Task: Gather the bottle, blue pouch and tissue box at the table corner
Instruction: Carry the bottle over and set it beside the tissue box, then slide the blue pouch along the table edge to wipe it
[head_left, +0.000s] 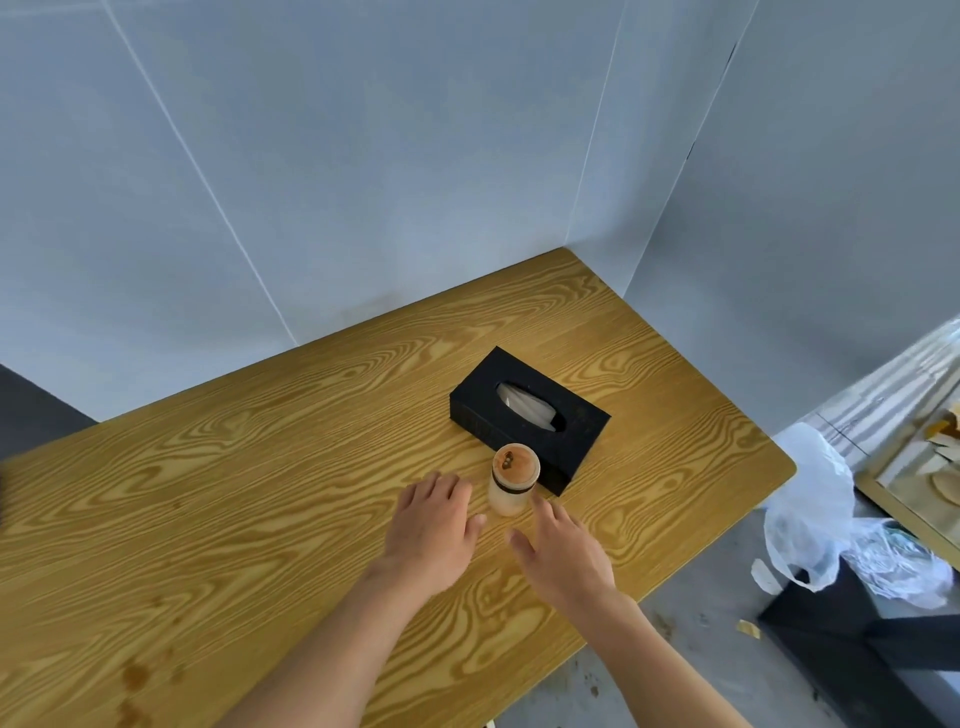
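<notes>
A black tissue box (530, 415) with a white tissue in its oval slot lies on the wooden table (260, 493), toward the right end. A short pale bottle (514, 480) with a brown wooden lid stands upright just in front of the box, touching or nearly touching it. My left hand (434, 525) lies flat on the table just left of the bottle, fingers apart, holding nothing. My right hand (563, 556) hovers open just right of and below the bottle, fingertips close to its base. No blue pouch is in view.
Grey wall panels meet at the table's far right corner (566, 249). The table's right edge (779, 467) drops to a grey floor. A white plastic bag (815, 519) of paper waste sits on a dark bin at the right. Dark stains (135, 675) mark the near left tabletop.
</notes>
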